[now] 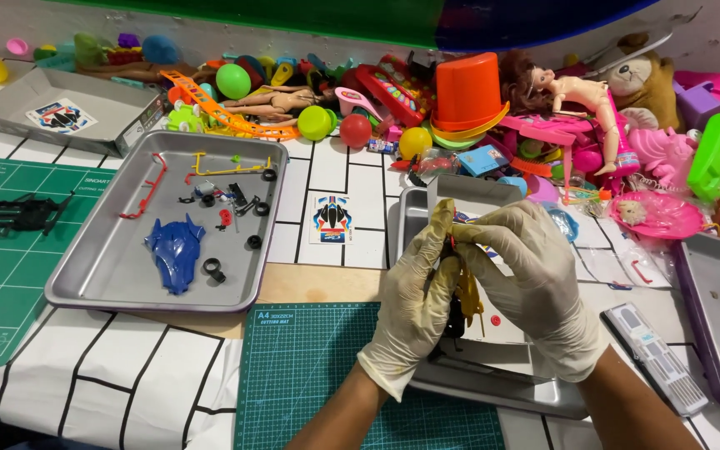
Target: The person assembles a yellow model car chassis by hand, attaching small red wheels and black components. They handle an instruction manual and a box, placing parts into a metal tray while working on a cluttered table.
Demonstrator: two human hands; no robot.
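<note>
grey box lid [60, 104], car label, far left | white car sticker [332, 218] between trays

Wide view now: the table [127, 379] wears a white cover crossed by black grid lines, with a strip of bare wood [318, 285] showing mid-surface. Behind it runs a scuffed white wall [210, 33] (a green and blue band [360, 17] hangs across the top edge). Light is bright and even.
</note>
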